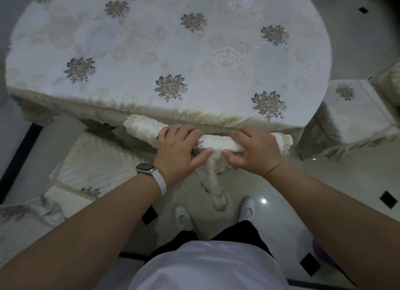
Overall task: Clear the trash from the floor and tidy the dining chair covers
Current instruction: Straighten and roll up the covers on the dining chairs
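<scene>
At the table (pixel 303 51) edge, both hands — left (pixel 179 151), right (pixel 255 151) — grip the chair cover (pixel 218 143), fingers curled over it.

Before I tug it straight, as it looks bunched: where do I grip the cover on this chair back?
Probably the rolled top edge of the chair-back cover, from above on your side: the table edge crowds its far face. The left hand and right hand grip it there, thumbs on the near face, either side of centre.
</scene>
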